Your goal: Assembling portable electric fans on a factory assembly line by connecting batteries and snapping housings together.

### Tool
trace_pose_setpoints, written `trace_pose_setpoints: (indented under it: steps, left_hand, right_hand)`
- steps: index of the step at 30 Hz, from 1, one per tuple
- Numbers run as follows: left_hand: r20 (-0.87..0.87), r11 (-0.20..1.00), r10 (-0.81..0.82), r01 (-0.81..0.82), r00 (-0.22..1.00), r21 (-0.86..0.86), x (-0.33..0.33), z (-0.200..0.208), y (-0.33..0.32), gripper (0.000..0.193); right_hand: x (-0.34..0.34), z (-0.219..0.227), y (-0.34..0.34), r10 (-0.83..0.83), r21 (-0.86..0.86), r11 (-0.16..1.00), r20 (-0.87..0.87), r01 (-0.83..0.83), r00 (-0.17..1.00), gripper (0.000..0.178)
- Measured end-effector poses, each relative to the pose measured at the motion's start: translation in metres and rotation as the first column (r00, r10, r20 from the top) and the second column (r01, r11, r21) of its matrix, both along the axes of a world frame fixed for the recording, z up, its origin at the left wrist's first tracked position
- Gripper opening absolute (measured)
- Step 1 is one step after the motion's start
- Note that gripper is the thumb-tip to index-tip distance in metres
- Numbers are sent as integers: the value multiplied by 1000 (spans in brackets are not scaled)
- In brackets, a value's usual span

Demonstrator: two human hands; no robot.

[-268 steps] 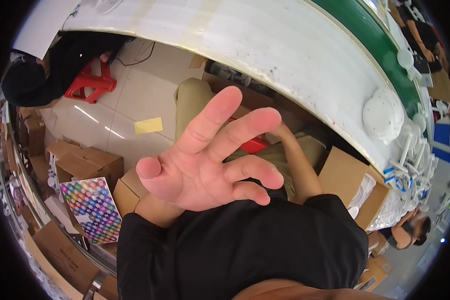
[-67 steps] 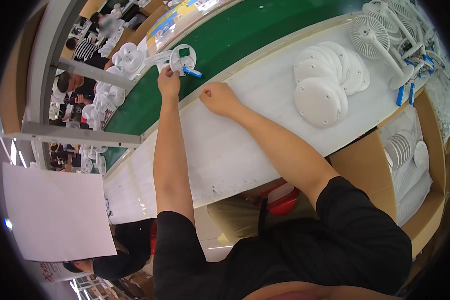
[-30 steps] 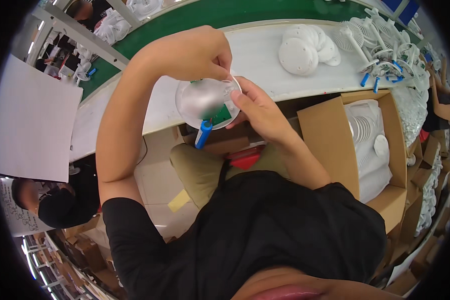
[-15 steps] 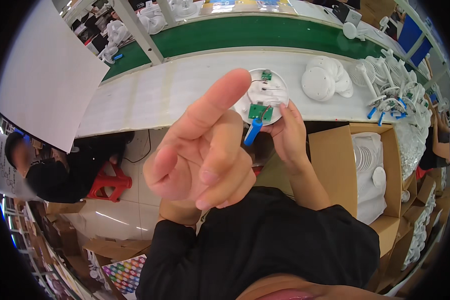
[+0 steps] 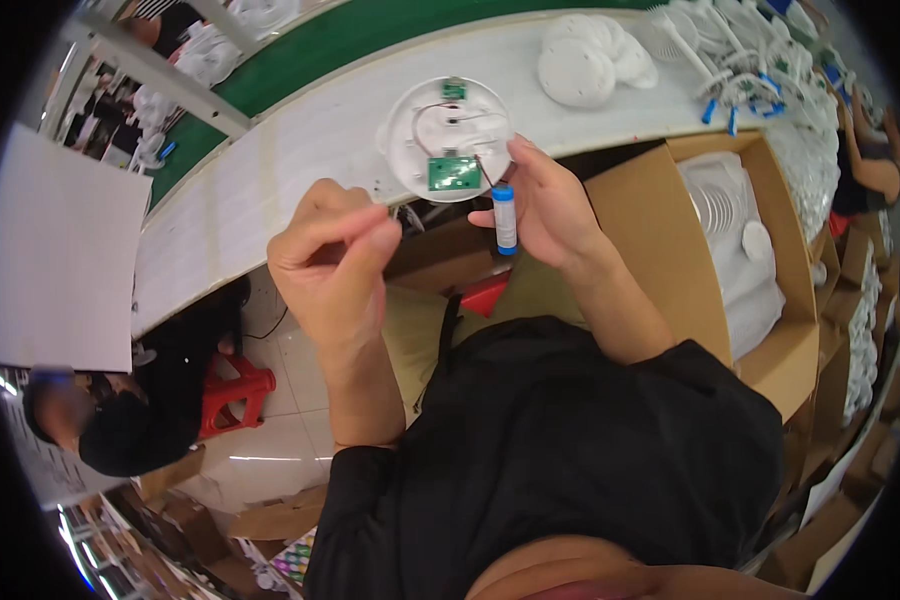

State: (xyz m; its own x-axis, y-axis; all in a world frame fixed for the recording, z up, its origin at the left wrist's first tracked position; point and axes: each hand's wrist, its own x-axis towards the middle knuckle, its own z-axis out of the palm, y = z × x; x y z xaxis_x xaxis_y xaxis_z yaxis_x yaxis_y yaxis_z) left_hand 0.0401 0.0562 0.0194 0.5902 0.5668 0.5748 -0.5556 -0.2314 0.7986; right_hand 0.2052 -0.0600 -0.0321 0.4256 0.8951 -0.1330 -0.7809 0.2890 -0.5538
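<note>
A white round plastic base (image 5: 425, 130) lies at the table's front edge, its inside facing up. Inside it are a small green circuit board (image 5: 454, 90), a larger green circuit board (image 5: 454, 173) and thin wires. From it a blue cylindrical battery (image 5: 505, 222) hangs by its leads, past the table edge. My right hand (image 5: 555, 210) grips the base's right rim, beside the battery. To the left of the base, my left hand (image 5: 332, 255) is closed in a pinch; whatever is between thumb and forefinger is too small to make out. Several tiny dark pieces (image 5: 378, 188) lie near it.
White round covers (image 5: 580, 65) are piled farther back, with white fan parts (image 5: 725, 60) and blue batteries to their right. An open cardboard box (image 5: 660, 215) with wrapped white parts stands at my right. A metal post (image 5: 170, 75) rises at left; a person sits near a red stool (image 5: 235, 395).
My left hand has dropped from in front of the base, its pointing finger now drawn into a pinch. The view has shifted; the battery now hangs more upright, beside my right hand.
</note>
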Motion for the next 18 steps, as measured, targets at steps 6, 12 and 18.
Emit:
trace_pose_setpoints:
  steps: [6, 12, 18]
  left_hand:
    - [-279, 693, 694, -511, 664, 508, 34, -13, -10, 28]
    - [-386, 744, 647, -431, 658, 511, 36, -19, -8, 34]
    - [-381, 790, 569, -356, 729, 498, 37, -20, -4, 25]
  right_hand:
    - [-11, 1, 0, -13, -47, 999, 101, 18, 995, 38]
    - [-19, 0, -1, 1, -38, 999, 132, 4, 991, 39]
    - [-29, 4, 4, -5, 1, 1000, 108, 5, 994, 33]
